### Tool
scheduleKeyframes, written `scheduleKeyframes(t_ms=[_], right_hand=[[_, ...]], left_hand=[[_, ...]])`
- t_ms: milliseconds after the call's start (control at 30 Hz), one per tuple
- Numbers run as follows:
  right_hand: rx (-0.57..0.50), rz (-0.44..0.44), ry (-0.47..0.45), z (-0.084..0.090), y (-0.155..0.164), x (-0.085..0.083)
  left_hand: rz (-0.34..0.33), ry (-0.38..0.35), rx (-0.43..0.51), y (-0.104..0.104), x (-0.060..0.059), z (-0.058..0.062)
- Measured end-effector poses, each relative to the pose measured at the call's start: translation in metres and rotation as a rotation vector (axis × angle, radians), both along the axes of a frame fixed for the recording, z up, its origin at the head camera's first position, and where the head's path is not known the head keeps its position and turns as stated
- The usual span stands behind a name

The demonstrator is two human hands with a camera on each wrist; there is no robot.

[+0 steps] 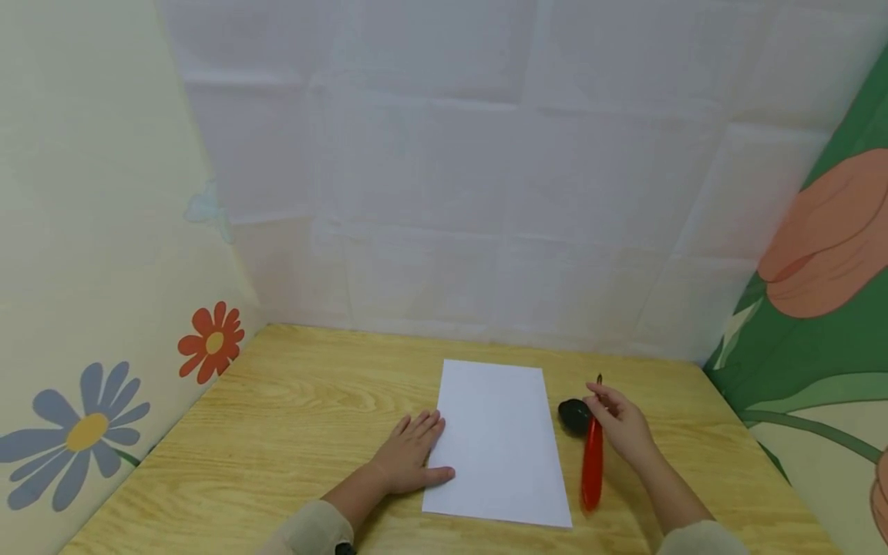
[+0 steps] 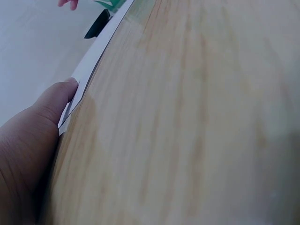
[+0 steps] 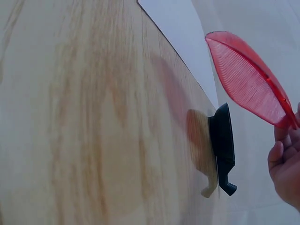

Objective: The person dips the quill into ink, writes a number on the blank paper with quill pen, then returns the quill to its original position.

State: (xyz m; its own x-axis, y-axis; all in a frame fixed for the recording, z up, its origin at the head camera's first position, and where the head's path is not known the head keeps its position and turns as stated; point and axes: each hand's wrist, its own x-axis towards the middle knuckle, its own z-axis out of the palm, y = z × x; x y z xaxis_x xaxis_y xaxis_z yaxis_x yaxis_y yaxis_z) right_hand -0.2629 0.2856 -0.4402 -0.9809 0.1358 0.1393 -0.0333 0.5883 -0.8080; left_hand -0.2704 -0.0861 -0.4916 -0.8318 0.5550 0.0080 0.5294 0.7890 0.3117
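A sheet of white paper [image 1: 496, 443] lies on the wooden table. My left hand [image 1: 409, 459] lies flat with fingers spread over its left edge, the thumb on the sheet; the left wrist view shows that thumb [image 2: 58, 96] against the paper's edge. To the right of the sheet, my right hand [image 1: 624, 428] pinches a red feather pen [image 1: 592, 470] near its narrow dark-tipped end. Its translucent, ribbed feather [image 3: 251, 77] is held up off the table in the right wrist view. Beside the pen sits a small black rounded object [image 1: 573, 417] with a short bent stem [image 3: 228, 186].
The wood-grain table [image 1: 298, 416] reaches back to a creased white sheet [image 1: 451, 193] hung behind it. Flower-printed cloth stands on the left [image 1: 90, 254] and a green cloth with large flowers [image 1: 825, 308] on the right.
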Motion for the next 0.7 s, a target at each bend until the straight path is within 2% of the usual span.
scheduleKeyframes(t_ms=[267, 533, 700], right_hand=[[-0.185, 0.029, -0.039, 0.0020, -0.0001, -0.0003], [-0.141, 0.044, 0.023, -0.0014, 0.0003, 0.0001], [-0.166, 0.051, 0.083, -0.0066, 0.0008, -0.0014]], left_hand=[[0.001, -0.007, 0.004, -0.0002, 0.0008, 0.0005], [-0.011, 0.012, 0.005, -0.0008, 0.0003, -0.0011], [-0.011, 0.010, 0.001, -0.0008, 0.0007, 0.0001]])
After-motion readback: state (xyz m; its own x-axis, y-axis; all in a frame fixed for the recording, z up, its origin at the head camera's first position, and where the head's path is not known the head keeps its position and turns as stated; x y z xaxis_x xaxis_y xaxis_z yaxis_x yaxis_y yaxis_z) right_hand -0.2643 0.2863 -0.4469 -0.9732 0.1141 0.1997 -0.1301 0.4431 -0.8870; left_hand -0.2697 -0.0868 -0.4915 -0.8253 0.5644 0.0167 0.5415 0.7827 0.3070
